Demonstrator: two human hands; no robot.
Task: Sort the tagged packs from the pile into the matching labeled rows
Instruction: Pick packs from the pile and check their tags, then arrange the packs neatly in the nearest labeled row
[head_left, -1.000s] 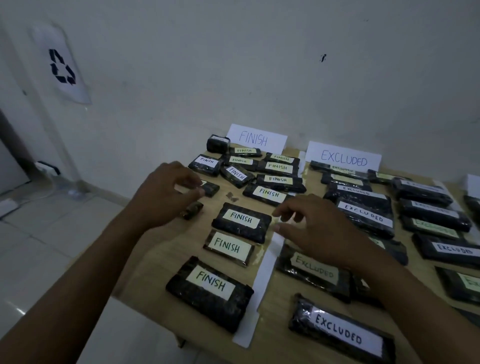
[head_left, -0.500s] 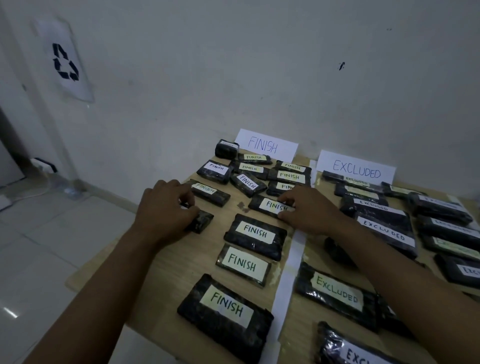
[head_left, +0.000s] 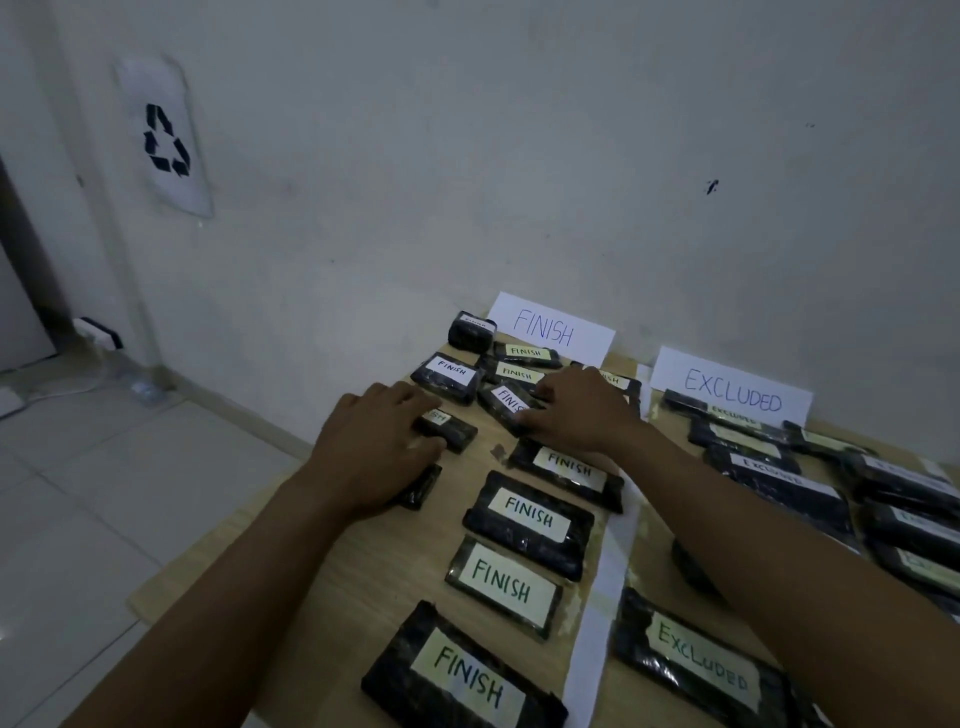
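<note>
**Two signs, two hands, at least twenty-one packs**

Two white row signs stand at the wall: one FINISH sign (head_left: 550, 328) and one EXCLUDED sign (head_left: 731, 395). One white paper strip (head_left: 605, 566) runs down the one table (head_left: 363, 566). Eleven of the FINISH pack (head_left: 530, 519) kind show a tag, whole or in part. One more dark pack (head_left: 422, 487) shows none. At least nine of the EXCLUDED pack (head_left: 701, 670) kind show, with others partly hidden. Two hands are in view, the left hand (head_left: 376, 447) and the right hand (head_left: 579, 410). One recycling poster (head_left: 165, 137) hangs on the wall.

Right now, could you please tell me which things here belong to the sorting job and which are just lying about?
Job: FINISH packs, EXCLUDED packs, FINISH sign, EXCLUDED sign, white divider strip, left hand, right hand.
Lying about: recycling poster, wall socket.
</note>
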